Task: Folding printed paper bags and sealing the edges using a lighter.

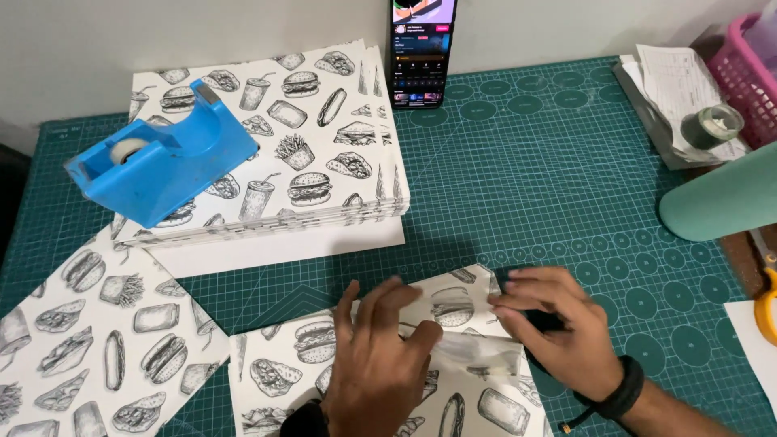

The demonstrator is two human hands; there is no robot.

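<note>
Parcel (pixel 380 380) at lower centre of frame, wrapped in white paper printed with black-line fast-food drawings: burgers, hot dogs, wraps. Lies flat on green cutting mat (pixel 566 194), bottom edge cut off by frame. Right end partly folded, dark item (pixel 518 283) showing at upper right corner of wrap. Clear tape strip (pixel 477 350) lies across printed paper near right end, glossy, slightly blurred.

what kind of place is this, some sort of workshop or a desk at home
Most likely a home craft or gift-wrapping desk: a green gridded cutting mat covers the table, a blue plastic tape dispenser sits on a stack of food-print wrapping sheets, and a phone leans against the wall.
</note>
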